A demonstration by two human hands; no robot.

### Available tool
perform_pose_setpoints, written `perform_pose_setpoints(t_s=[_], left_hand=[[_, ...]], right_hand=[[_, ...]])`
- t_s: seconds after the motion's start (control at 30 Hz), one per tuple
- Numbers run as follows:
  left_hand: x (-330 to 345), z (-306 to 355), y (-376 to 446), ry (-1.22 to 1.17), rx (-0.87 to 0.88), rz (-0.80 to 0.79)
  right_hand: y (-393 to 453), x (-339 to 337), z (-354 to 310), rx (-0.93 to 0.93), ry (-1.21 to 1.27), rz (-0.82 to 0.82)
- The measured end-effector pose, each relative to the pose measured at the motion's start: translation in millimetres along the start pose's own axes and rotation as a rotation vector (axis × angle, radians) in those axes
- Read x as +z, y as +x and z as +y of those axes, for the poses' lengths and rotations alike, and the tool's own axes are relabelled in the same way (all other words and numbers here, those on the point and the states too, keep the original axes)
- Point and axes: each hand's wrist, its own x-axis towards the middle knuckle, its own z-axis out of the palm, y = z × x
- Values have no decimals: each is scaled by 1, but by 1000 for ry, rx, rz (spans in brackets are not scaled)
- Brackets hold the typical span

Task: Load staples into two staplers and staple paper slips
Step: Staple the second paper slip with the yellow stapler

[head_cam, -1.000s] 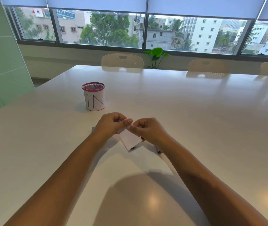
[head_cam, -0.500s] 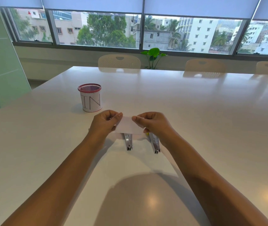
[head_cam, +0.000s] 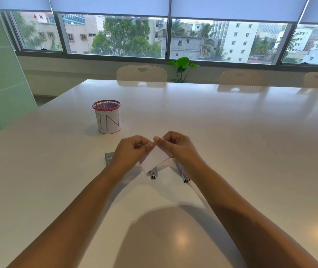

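Fingers of both hands pinching 1 paper slip above 2 staplers (mesh cup labelled "IN")

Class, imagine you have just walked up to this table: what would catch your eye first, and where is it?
First, the two hands meeting at mid-table, the left hand and right hand pinching a white paper slip between them. Just beneath it lie two metal staplers side by side on the white table. To the left and farther back stands a red-rimmed mesh cup labelled IN.
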Motion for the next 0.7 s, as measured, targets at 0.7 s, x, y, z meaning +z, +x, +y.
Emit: perform_pose_setpoints(t_s=[0.7], left_hand=[[-20, -6, 10, 46, -10, 107]], right_hand=[[16, -47, -13, 124, 185, 412]])
